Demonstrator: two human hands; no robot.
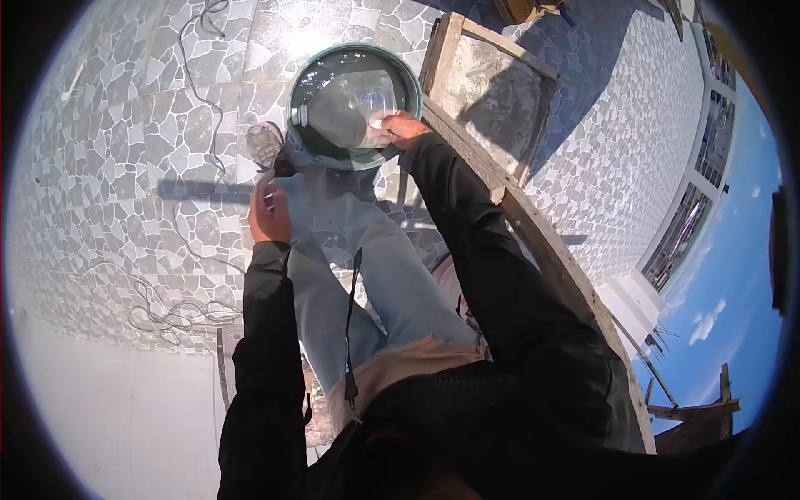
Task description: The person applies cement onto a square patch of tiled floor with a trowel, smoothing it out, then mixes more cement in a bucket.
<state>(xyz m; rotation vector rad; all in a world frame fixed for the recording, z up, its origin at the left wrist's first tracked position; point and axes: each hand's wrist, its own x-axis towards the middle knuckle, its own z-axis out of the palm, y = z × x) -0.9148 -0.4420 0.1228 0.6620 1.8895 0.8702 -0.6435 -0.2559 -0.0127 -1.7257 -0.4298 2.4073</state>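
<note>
While right hand [400, 127] dips, bucket [354, 104], shoe [265, 143]

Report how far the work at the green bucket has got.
Done: the round green plastic bucket stands on the patterned tile floor, apparently holding water. In hand: the right hand dips a clear container inside it, while the left hand rests on the jeans-clad leg. Left: the container is not yet lifted out.

Hard sunlight floods the scene, throwing sharp dark shadows across the tiled floor [125, 167] and glaring white off the water in the green bucket [354, 104]. The fisheye lens bends everything toward a black circular rim. The near dark sleeves lose detail.
</note>
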